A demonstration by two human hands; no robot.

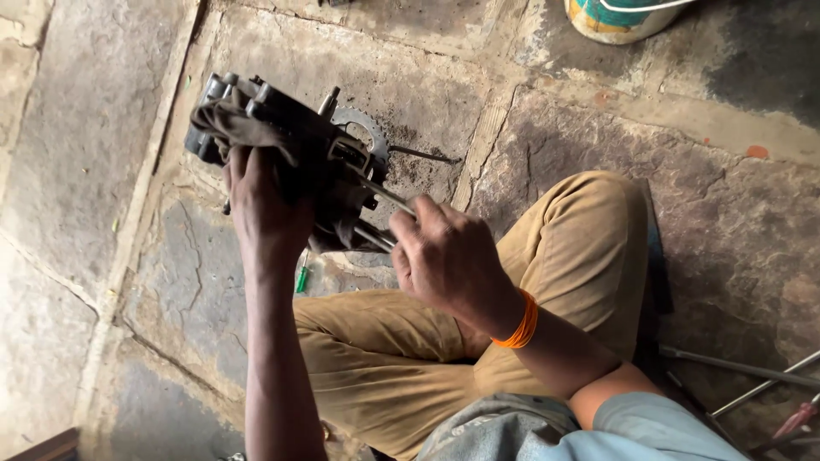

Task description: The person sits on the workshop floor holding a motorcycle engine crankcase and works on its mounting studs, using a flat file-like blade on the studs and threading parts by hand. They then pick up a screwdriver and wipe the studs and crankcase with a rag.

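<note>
My left hand (260, 201) grips a dark, greasy metal engine part (286, 137) through a dirty rag (235, 126), holding it above the stone floor. A toothed sprocket (371, 137) sticks out at the part's far side. My right hand (444, 256) is closed on a thin metal tool (383, 195) whose tip reaches into the part. An orange band sits on my right wrist. My bent knees in tan trousers lie below both hands.
A green-handled screwdriver (301, 277) lies on the stone floor (102, 171) under the part. A paint bucket (619, 17) stands at the top right. Metal rods (743, 371) and a red-handled tool (794, 418) lie at the lower right.
</note>
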